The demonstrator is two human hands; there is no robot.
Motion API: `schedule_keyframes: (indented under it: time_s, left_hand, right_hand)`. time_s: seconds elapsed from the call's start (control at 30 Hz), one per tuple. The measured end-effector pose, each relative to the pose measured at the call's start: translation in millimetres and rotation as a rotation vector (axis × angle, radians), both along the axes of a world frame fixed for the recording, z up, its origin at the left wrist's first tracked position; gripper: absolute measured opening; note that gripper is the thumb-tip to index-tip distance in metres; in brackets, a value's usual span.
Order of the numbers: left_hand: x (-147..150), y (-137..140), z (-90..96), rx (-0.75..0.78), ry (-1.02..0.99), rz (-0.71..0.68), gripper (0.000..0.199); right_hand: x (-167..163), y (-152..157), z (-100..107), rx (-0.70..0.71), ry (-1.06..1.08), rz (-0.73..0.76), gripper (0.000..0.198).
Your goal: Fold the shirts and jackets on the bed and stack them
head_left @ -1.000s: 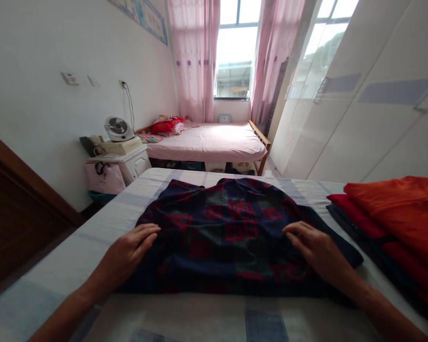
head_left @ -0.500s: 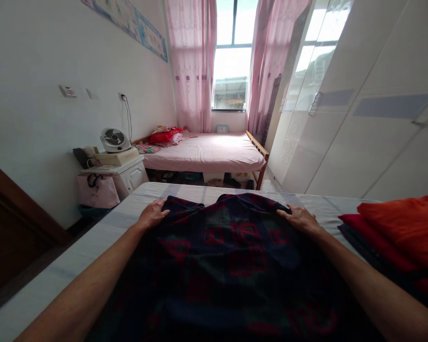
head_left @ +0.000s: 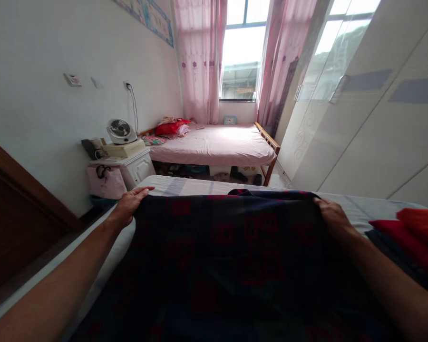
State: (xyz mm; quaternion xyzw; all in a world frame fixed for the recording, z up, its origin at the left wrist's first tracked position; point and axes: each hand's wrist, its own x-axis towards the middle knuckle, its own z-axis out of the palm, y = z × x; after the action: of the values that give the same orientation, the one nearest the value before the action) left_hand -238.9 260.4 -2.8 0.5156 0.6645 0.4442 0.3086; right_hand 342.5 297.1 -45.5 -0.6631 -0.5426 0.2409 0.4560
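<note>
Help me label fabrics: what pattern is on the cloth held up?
The cloth is dark with red squares, some only outlined; head view.

- Cloth: dark navy and black, patterned with red squares and square outlines.
- Far edge pulled nearly straight between left hand and right hand, a fold showing behind it.
- Spans the near bed, shadowed, its near part out of view.

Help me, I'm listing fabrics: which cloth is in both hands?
The dark cloth with red squares, stretched between the left hand and the right hand. The orange cloth and red cloth lie stacked at the right, unheld.
</note>
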Motion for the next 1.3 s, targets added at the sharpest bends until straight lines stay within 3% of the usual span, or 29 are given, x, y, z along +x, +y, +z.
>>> schedule_keyframes:
  time_s: [0.2,0.27,0.37,0.5,0.6,0.7,0.83,0.97,1.07,1.2,1.3]
  left_hand:
    - [5,0,-4.3,-0.146,0.314,-0.267,0.066]
    - [5,6,-8.3,-0.126,0.457,-0.293,0.060]
    - [7,16,-13.7,-0.045,0.640,-0.313,0.036]
    - [10,19,-17.6,0.045,0.774,-0.385,0.041]
    - [12,15,-19.8,0.041,0.830,-0.474,0.054]
    - [14,14,-20.2,0.031,0.876,-0.506,0.040]
    - [14,19,-16.6,0.019,0.909,-0.387,0.041]
    - [19,24,-13.8,-0.050,0.932,-0.303,0.043]
    - [25,25,-11.0,-0.048,0.928,-0.384,0.047]
    - [36,26,-5.8,-0.040,0.915,-0.504,0.067]
    - [49,28,-2.0,-0.069,0.919,-0.565,0.048]
  right_hand:
    - [-9,2,13,-0.184,0.028,0.060,0.033]
    - [-10,8,20,-0.253,-0.025,0.091,0.033]
    - [-14,20,26,-0.286,-0.135,0.083,0.022]
    - [-22,28,27,-0.270,-0.233,0.093,0.005]
    - [-26,27,28,-0.216,-0.271,0.092,0.010]
    - [-26,24,30,-0.164,-0.275,0.086,0.018]
    - [-23,25,31,-0.106,-0.274,0.020,0.034]
    - [-22,32,27,-0.134,-0.322,-0.050,0.034]
    - [-26,40,22,-0.193,-0.364,-0.038,0.032]
    - [-40,46,15,-0.233,-0.414,0.021,0.035]
    - [-53,47,16,-0.237,-0.458,0.051,0.020]
